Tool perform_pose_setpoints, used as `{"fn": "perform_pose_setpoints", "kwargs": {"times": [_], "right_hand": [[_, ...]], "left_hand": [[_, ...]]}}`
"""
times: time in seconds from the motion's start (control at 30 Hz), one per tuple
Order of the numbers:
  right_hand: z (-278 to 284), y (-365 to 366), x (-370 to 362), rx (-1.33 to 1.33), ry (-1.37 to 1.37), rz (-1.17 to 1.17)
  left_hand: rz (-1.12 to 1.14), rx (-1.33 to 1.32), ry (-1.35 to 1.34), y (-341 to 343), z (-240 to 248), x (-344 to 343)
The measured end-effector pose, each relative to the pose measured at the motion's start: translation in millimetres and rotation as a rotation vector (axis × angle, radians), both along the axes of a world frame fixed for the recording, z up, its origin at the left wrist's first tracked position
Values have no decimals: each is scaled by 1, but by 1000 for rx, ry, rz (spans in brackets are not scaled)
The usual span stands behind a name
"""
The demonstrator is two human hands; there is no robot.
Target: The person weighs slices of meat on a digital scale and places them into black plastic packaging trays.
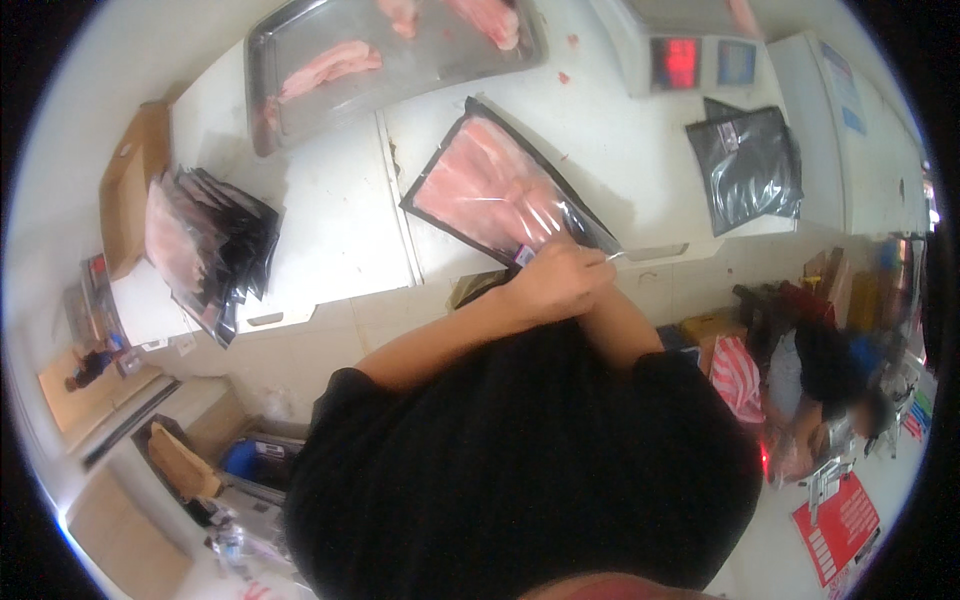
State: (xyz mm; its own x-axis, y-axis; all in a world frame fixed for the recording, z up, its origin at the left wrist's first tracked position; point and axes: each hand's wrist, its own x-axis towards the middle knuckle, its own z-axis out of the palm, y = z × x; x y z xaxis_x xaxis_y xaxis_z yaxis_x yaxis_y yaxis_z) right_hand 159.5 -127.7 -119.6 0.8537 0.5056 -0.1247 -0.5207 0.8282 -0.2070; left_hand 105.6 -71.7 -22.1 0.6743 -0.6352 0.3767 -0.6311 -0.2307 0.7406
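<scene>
A clear-fronted, black-backed plastic bag [462, 190] with pale pink raw meat inside lies tilted at the counter's front edge. My left hand [560, 285] is closed on the bag's open end, at its lower right corner. From the right, my right forearm crosses beneath the left hand. My right hand [541, 212] reaches into the bag and shows through the film against the meat. Its fingers blend with the meat, so their grip is hard to make out.
A metal tray [400, 92] with several meat pieces stands at the back. Filled bags [205, 245] are stacked at left beside a cardboard box [135, 190]. Flat black bags [745, 170] lie at right, below a scale [690, 55] with a red display. Another person [830, 375] is at lower right.
</scene>
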Motion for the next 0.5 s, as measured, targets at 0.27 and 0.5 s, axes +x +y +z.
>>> {"fn": "perform_pose_setpoints", "kwargs": {"times": [0.27,0.5], "right_hand": [[55,0,2,-74,-98,-47],[92,4,5,-131,-198,-75]], "left_hand": [[160,-191,113,33,7,13],[53,-100,90,26,4,15]]}}
